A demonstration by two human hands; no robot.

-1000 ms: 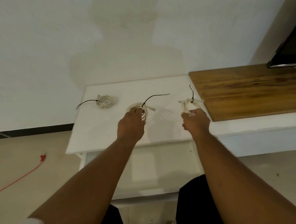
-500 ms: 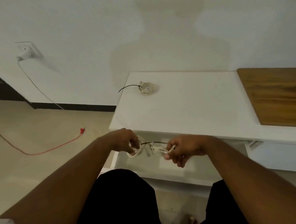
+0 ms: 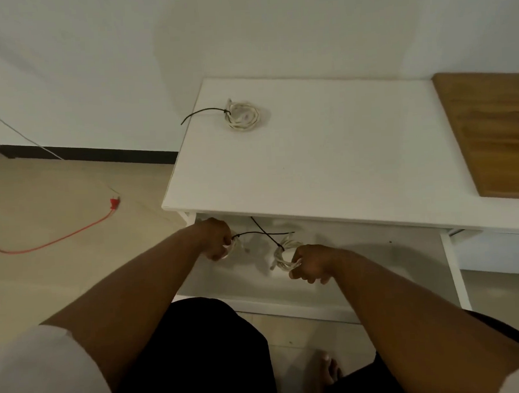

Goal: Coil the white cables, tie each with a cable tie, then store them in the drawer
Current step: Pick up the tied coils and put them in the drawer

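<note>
Storing step in progress. I'm holding two tied coils over the open drawer (image 3: 317, 295): my left hand (image 3: 214, 239) is pinching one coil (image 3: 235, 245), my right hand (image 3: 311, 264) is gripping the other coil (image 3: 284, 256). Their black ties are crossing between my hands. A third tied coil (image 3: 243, 116) is sitting on the white table top (image 3: 326, 168), far side. Next, I'd say: let go of both coils inside the drawer, then reach up for the third.

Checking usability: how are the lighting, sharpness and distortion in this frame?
Head view: dim, flat light, no glare; soft shadow under the tabletop darkens the drawer; wide-angle bending at the edges; both coils in hand look slightly soft.
</note>
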